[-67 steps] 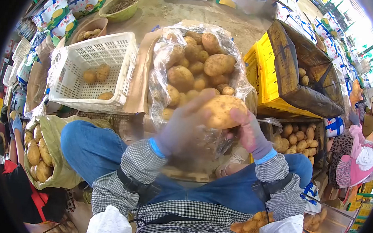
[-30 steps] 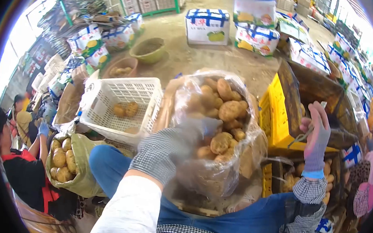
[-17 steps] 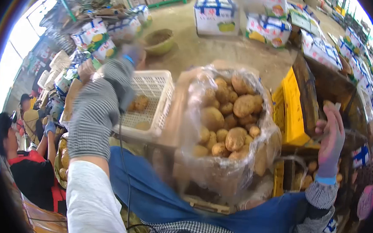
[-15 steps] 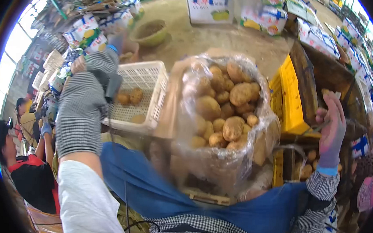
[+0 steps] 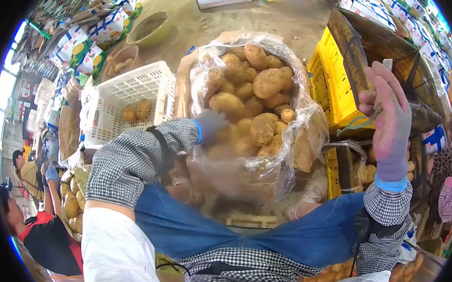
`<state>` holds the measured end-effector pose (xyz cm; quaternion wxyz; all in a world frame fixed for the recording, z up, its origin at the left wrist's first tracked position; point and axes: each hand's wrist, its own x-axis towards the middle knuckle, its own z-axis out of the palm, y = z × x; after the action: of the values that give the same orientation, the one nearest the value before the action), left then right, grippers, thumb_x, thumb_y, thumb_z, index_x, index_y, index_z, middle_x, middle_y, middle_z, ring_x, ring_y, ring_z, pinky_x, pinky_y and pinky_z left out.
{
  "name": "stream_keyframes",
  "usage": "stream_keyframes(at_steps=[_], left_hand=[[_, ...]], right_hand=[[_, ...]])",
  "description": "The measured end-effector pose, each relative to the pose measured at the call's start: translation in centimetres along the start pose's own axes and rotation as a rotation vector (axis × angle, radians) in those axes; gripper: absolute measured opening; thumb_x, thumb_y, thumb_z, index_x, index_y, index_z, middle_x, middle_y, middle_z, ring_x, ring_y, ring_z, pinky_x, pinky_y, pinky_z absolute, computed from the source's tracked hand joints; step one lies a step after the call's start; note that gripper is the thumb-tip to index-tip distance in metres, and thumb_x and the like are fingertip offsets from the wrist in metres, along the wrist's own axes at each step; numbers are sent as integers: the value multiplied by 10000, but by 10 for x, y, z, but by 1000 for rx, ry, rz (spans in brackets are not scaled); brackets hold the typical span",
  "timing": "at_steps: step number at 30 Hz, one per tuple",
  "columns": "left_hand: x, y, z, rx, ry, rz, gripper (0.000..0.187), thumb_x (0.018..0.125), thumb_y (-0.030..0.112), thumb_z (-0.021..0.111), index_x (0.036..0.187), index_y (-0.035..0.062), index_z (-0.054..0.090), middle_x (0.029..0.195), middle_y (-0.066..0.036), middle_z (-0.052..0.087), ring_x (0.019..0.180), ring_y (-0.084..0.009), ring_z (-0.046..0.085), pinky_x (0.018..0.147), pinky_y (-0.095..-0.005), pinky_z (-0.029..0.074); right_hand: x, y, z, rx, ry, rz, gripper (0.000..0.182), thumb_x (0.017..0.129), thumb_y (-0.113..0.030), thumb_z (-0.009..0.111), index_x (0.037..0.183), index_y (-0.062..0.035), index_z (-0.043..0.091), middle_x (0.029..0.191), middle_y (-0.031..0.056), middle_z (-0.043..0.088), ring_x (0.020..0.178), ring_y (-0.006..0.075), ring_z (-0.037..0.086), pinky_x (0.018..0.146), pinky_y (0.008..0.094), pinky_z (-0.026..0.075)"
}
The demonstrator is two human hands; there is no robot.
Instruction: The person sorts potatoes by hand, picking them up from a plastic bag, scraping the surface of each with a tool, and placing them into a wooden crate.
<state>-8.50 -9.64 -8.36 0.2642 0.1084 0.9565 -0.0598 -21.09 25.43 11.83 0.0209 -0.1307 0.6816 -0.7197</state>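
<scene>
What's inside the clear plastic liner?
Potatoes lie heaped inside the clear plastic liner. The left hand hides part of the left side; whatever lies beneath the top potatoes is covered.

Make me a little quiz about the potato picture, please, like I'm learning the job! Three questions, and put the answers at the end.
1. True or false: the left hand is nearer to the white basket than the right hand is.

2. Pick one: what colour is the crate between the potato-filled box and the right hand?
A) blue
B) yellow
C) pink

3. Fill in the missing word: the box full of potatoes is lined with see-through ____.

Key: 1. True. 2. B, yellow. 3. Plastic.
</scene>
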Motion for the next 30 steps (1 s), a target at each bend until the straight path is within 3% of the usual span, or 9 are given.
stream_keyframes(at_steps=[8, 9, 12, 16, 18, 19, 25, 27, 30], left_hand=[[-62, 3, -81, -454, 568, -169, 663, 650, 347, 830, 1194, 107, 537, 1172, -171, 523, 1119, -337, 543, 963, -406, 459], [-65, 3, -80, -584, 614, -152, 696, 661, 321, 855, 1213, 84, 505, 1186, -144, 543, 1118, -273, 566, 974, -372, 468], [-82, 35, -102, -1336, 539, -29, 706, 725, 350, 849, 1216, 41, 446, 1217, -150, 531, 1157, -236, 550, 974, -374, 478], [-96, 85, -113, -1917, 608, 139, 725, 841, 302, 757, 1385, 58, 345, 1282, -116, 516, 1190, -234, 539, 1003, -377, 472], [-99, 103, -105, -1990, 607, 291, 777, 901, 352, 677, 1482, 85, 234, 1372, -114, 443, 1238, -243, 501, 1037, -400, 441], [-98, 111, -101, -2018, 629, 324, 787, 908, 366, 663, 1494, 91, 214, 1394, -118, 421, 1249, -247, 491, 1044, -409, 434], [-99, 126, -85, -1949, 635, 279, 821, 907, 299, 672, 1516, 79, 168, 1430, -146, 390, 1292, -272, 466, 1074, -435, 417], [-103, 125, -85, -1715, 638, 150, 836, 873, 198, 724, 1506, 68, 194, 1418, -151, 408, 1287, -269, 475, 1063, -416, 435], [-94, 131, -78, -1773, 827, 105, 869, 795, 49, 778, 1483, 59, 248, 1391, -143, 440, 1263, -254, 499, 1030, -381, 469]], right_hand=[[-22, 21, 17, -72, -228, 10, 298, 979, -120, 513, 1245, -15, 597, 1115, 56, 642, 720, 77, 589, 609, 210, 488], [-26, 26, 22, -5, -252, 103, 288, 973, -96, 520, 1237, -13, 598, 1076, 54, 633, 697, 77, 581, 601, 213, 487], [-40, 36, 40, -124, -442, 88, 341, 946, -99, 575, 1273, -3, 565, 1078, 52, 626, 691, 63, 571, 594, 212, 481], [-60, 46, 58, -261, -693, -18, 524, 867, -165, 713, 1328, -14, 517, 1128, 67, 605, 760, 78, 578, 663, 238, 500], [-73, 46, 72, -137, -764, 17, 622, 814, -187, 777, 1347, -24, 501, 1169, 73, 594, 865, 106, 599, 748, 266, 514], [-77, 60, 82, -107, -700, -129, 680, 755, -172, 817, 1344, -37, 505, 1233, 107, 581, 1075, 184, 588, 895, 323, 492], [-76, 62, 68, -529, -649, -502, 589, 797, -92, 736, 1338, -37, 510, 1269, 154, 574, 1221, 278, 537, 970, 357, 463], [-76, 66, 69, -526, -609, -547, 501, 860, -53, 641, 1344, -43, 510, 1246, 119, 588, 1091, 224, 590, 883, 317, 492], [-70, 68, 63, -371, -569, -409, 447, 929, -10, 511, 1372, -59, 496, 1170, 83, 612, 855, 122, 584, 728, 244, 488]])
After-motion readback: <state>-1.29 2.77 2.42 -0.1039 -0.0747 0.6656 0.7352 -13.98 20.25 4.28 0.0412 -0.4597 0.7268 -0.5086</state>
